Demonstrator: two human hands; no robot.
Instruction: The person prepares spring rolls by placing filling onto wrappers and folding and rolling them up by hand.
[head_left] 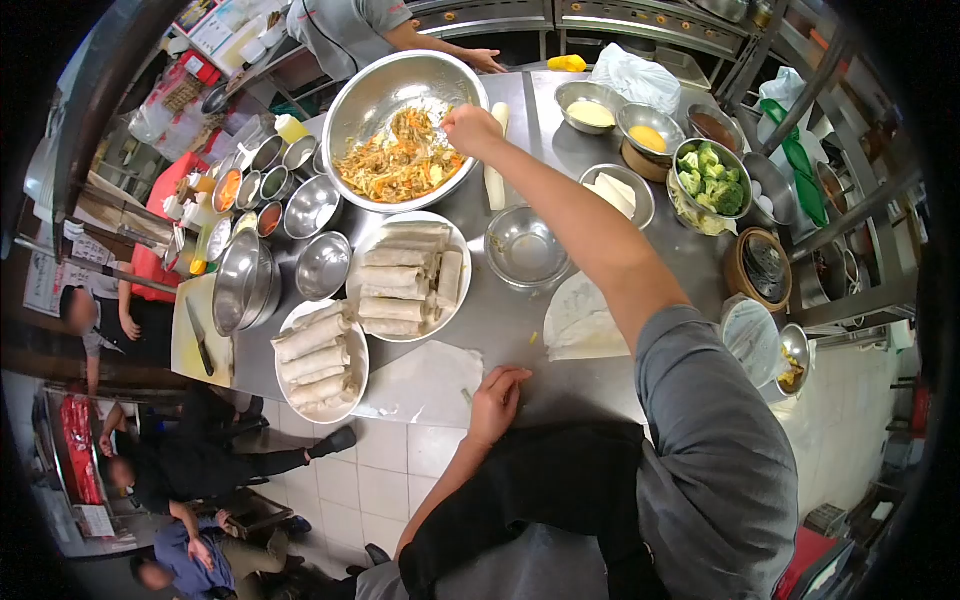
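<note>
Steel is surrounding the filling (400, 165): a big bowl (366, 108) is standing toward the far side of the counter (560, 390), and a shredded mix with orange and yellow bits is lying heaped inside it. The person's right hand (472, 132) is reaching over the bowl's right rim, its fingers bunching together; whether they are pinching anything, I cannot tell. The left hand (497, 405) is resting by the counter's near edge, fingers loosely curling, holding nothing that shows.

The rolling is looking well advanced. Closed rolls (395, 282) are lying side by side on two white plates: the far plate (436, 322) is carrying a crowded, piled-up load, while the near plate (362, 372) is bearing a smaller batch.

Work is remaining, though. The filling is covering much of the bowl's bottom, probably enough for several more rolls. A wrapper (425, 380) is lying flat and unrolled between the near plate and the left hand, with only a small green scrap showing on it. To the right, a pale sheet (575, 325) is lying partly hidden beneath the right arm; whether it is single or stacked, I cannot tell.
</note>
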